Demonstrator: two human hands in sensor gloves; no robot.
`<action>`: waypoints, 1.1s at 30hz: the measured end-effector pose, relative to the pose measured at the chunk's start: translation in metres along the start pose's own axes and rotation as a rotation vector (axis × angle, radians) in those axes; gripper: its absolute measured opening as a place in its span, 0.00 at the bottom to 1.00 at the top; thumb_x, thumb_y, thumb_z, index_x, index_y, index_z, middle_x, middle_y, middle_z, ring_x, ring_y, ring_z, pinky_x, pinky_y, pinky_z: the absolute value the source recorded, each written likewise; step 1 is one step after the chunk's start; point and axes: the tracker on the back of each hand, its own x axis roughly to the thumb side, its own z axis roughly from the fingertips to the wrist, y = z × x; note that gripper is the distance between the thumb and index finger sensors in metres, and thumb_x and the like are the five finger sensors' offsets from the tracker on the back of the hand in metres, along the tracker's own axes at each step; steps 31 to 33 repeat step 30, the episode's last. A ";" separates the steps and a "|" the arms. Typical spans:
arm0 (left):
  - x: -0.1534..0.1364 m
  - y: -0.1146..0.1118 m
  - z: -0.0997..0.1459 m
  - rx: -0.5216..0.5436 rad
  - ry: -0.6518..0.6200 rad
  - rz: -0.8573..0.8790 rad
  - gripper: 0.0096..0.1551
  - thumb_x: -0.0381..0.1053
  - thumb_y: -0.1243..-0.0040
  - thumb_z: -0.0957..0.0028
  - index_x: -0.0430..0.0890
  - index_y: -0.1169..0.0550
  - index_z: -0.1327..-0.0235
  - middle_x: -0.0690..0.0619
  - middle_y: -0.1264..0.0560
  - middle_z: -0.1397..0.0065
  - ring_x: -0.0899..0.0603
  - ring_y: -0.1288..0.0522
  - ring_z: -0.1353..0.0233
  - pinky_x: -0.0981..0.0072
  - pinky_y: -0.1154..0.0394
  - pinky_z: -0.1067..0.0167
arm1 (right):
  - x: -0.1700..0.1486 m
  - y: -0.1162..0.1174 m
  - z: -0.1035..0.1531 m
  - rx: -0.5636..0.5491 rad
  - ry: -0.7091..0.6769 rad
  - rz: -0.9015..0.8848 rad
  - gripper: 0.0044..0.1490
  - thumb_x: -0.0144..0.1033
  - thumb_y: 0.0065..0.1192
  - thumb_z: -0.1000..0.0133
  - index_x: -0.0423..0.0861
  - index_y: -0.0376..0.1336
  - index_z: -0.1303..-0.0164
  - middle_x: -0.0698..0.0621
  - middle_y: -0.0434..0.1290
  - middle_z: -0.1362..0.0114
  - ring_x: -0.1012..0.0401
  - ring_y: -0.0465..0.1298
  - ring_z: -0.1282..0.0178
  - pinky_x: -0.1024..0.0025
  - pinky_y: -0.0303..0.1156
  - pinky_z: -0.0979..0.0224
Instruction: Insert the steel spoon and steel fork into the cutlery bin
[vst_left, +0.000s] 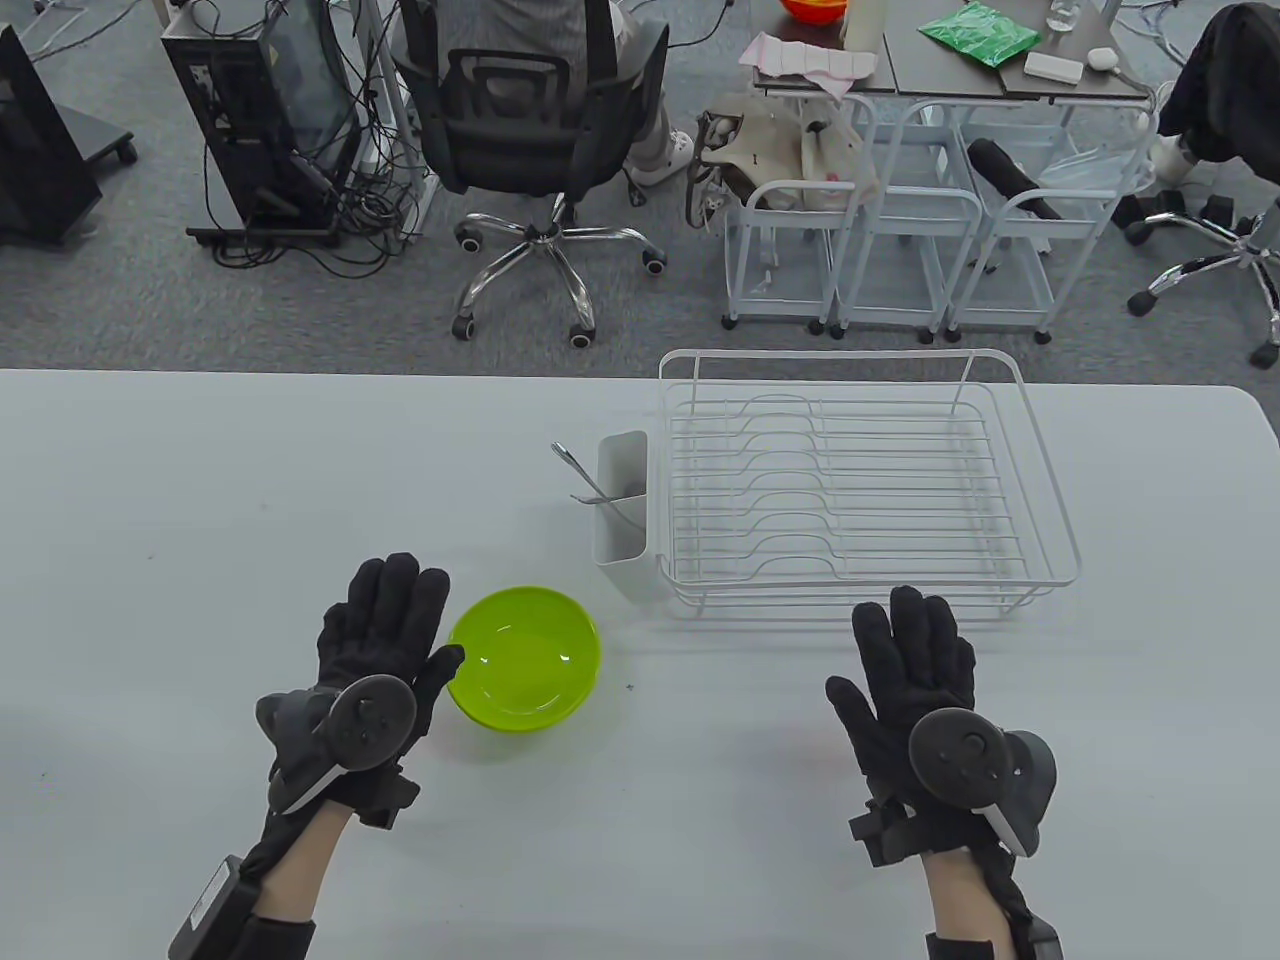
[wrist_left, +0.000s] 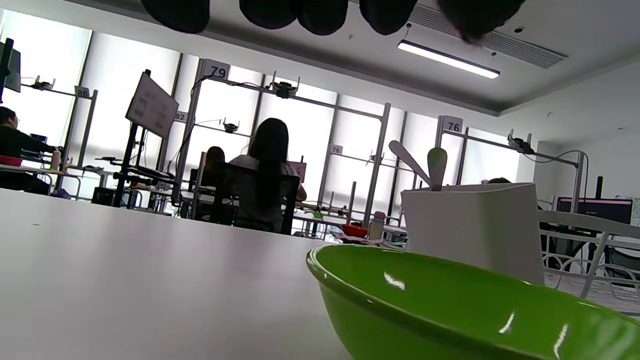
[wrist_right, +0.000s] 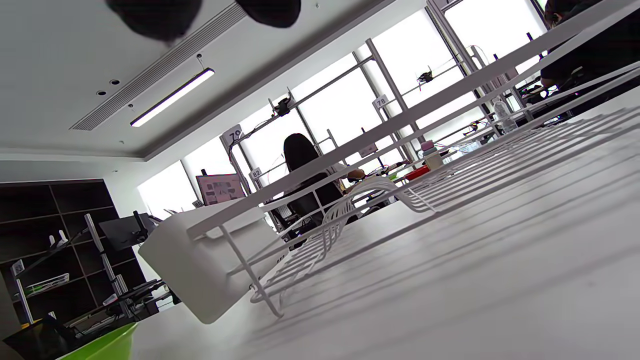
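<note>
The white cutlery bin (vst_left: 620, 515) hangs on the left side of the white wire dish rack (vst_left: 1040, 470). Two steel handles (vst_left: 580, 478) of the spoon and fork stick out of the bin, leaning to the left; they also show above the bin (wrist_left: 470, 225) in the left wrist view as handles (wrist_left: 425, 165). My left hand (vst_left: 385, 640) lies flat and empty on the table next to the green bowl (vst_left: 525, 660). My right hand (vst_left: 920, 670) lies flat and empty in front of the rack. The bin also shows in the right wrist view (wrist_right: 200, 260).
The green bowl stands empty between my left hand and the bin, and fills the lower right of the left wrist view (wrist_left: 450, 310). The rack (wrist_right: 400, 200) holds nothing. Beyond the table's far edge (vst_left: 300, 372) are office chairs and white carts.
</note>
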 end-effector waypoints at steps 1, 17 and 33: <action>0.000 0.000 0.001 0.002 -0.002 -0.003 0.40 0.66 0.61 0.42 0.59 0.45 0.14 0.48 0.49 0.06 0.37 0.49 0.10 0.33 0.43 0.21 | 0.001 0.000 0.000 0.002 -0.002 0.006 0.46 0.56 0.51 0.44 0.51 0.48 0.16 0.48 0.40 0.12 0.47 0.35 0.12 0.42 0.35 0.20; -0.012 -0.005 -0.002 -0.017 0.015 0.016 0.40 0.66 0.61 0.42 0.59 0.45 0.14 0.48 0.49 0.07 0.37 0.49 0.10 0.33 0.43 0.21 | -0.002 0.010 -0.001 0.043 0.026 0.072 0.46 0.55 0.52 0.44 0.51 0.49 0.16 0.48 0.40 0.12 0.47 0.36 0.12 0.42 0.37 0.20; -0.012 -0.005 -0.003 -0.035 0.022 0.027 0.40 0.66 0.60 0.42 0.60 0.45 0.14 0.47 0.48 0.07 0.36 0.47 0.10 0.32 0.43 0.22 | -0.008 0.010 0.000 0.042 0.073 0.118 0.46 0.56 0.51 0.44 0.51 0.49 0.16 0.48 0.40 0.12 0.47 0.36 0.12 0.40 0.37 0.20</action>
